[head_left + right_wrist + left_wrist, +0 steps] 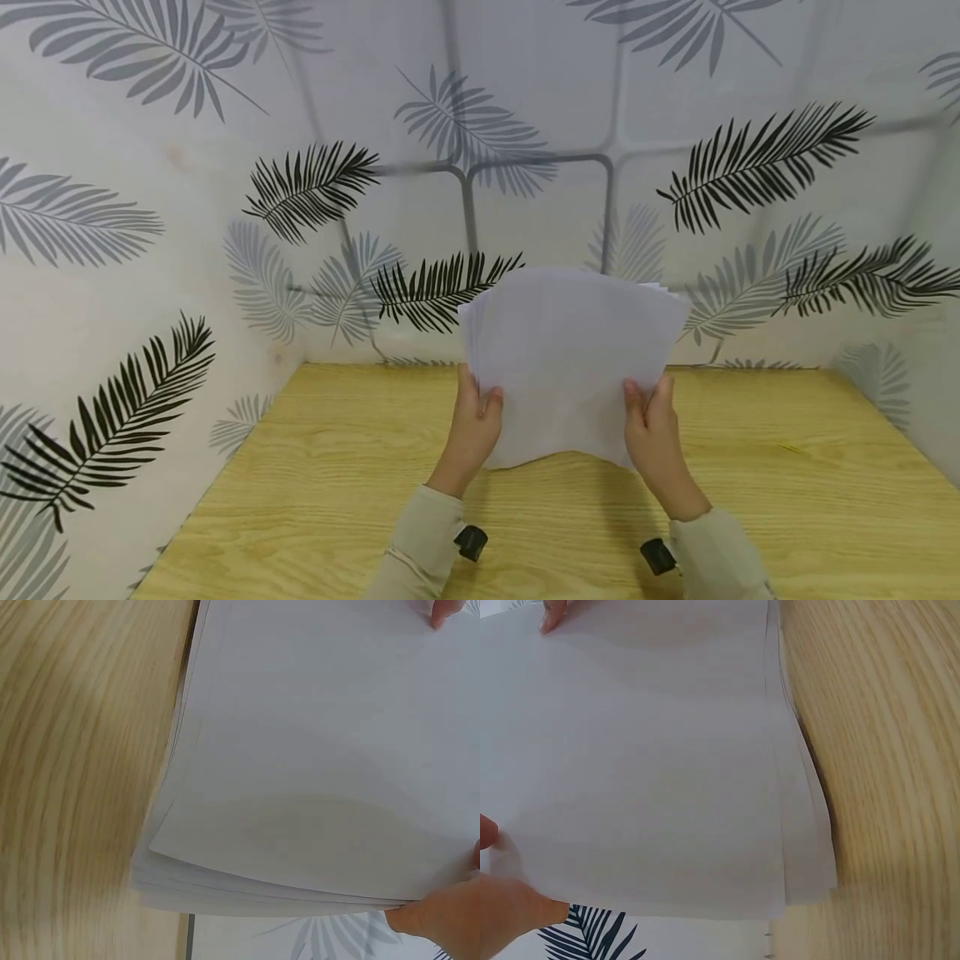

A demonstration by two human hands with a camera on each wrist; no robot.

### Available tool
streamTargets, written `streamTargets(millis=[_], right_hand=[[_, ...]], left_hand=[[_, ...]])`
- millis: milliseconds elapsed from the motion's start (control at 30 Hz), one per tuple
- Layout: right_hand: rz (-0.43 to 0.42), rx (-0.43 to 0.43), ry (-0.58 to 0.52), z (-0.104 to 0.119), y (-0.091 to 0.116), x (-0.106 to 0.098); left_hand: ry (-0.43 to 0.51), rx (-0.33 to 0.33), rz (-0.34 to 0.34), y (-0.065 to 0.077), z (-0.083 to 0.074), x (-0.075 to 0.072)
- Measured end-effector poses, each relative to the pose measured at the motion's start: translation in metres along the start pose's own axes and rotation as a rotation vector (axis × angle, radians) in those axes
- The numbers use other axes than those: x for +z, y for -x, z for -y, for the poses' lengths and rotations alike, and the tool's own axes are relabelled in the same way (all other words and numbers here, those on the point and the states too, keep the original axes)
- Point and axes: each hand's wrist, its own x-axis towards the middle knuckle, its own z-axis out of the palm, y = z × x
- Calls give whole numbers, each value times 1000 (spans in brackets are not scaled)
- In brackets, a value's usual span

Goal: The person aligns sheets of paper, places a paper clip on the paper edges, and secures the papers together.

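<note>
A stack of white paper sheets point(570, 367) is held up over the wooden table, bowed along its lower edge. My left hand point(474, 429) grips its left side, thumb on the front face. On the right side my right hand point(656, 437) holds it the same way. Sheet edges sit slightly out of line, fanned at the corner of the stack point(195, 877) in the right wrist view. The left wrist view shows offset layers of the stack point(802, 855) near the table side. Fingers behind the paper are mostly hidden.
The wood-grain table point(300, 475) reaches back to a white curtain point(187, 275) printed with grey and black leaves. A small yellow strip point(789, 447) lies on the table at right. Black wrist mounts point(471, 542) show by both light sleeves.
</note>
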Motion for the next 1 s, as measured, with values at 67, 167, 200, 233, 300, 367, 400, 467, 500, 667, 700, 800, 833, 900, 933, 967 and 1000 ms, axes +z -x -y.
streamTargets(millis=[67,167,200,233,300,367,400,467,500,667,700,800,833,900,933,967,1000], right_hand=[[4,7,1,-2,0,1],[-2,-1,4,-5,-1,1],[-7,-5,5,-6,-1,1],[-11,-9,7,-7,-1,2],[-12,-13,9,-9,-1,2],[-9,-10,9,-11,-1,3],[-5,-7,11,-11,-1,4],[5,1,15,-12,0,4],[9,5,17,-13,0,4],[46,45,24,-16,1,4],[60,62,25,-16,1,4],[116,130,7,-16,1,2],[137,153,-4,-16,1,0],[168,178,-33,-16,-1,-2],[180,179,-48,-16,-2,-2],[190,172,-57,-16,-3,-3],[195,160,-63,-16,-4,-4]], left_hand=[[1,-5,2,1,1,0],[3,-14,-1,0,4,0],[-1,-18,-5,0,4,0],[-2,-24,-7,0,6,0],[4,-31,-7,0,8,0],[5,-48,-6,0,10,0],[7,-55,-5,0,12,1],[14,-73,-3,0,13,1],[13,-77,-5,0,13,2],[21,-117,-17,0,16,3],[18,-123,-20,0,16,4],[15,-167,-25,0,18,4],[17,-181,-26,0,18,3],[22,-202,-30,-1,19,2],[31,-216,-32,-2,19,1],[39,-224,-33,-3,19,1],[43,-226,-34,-3,18,0]])
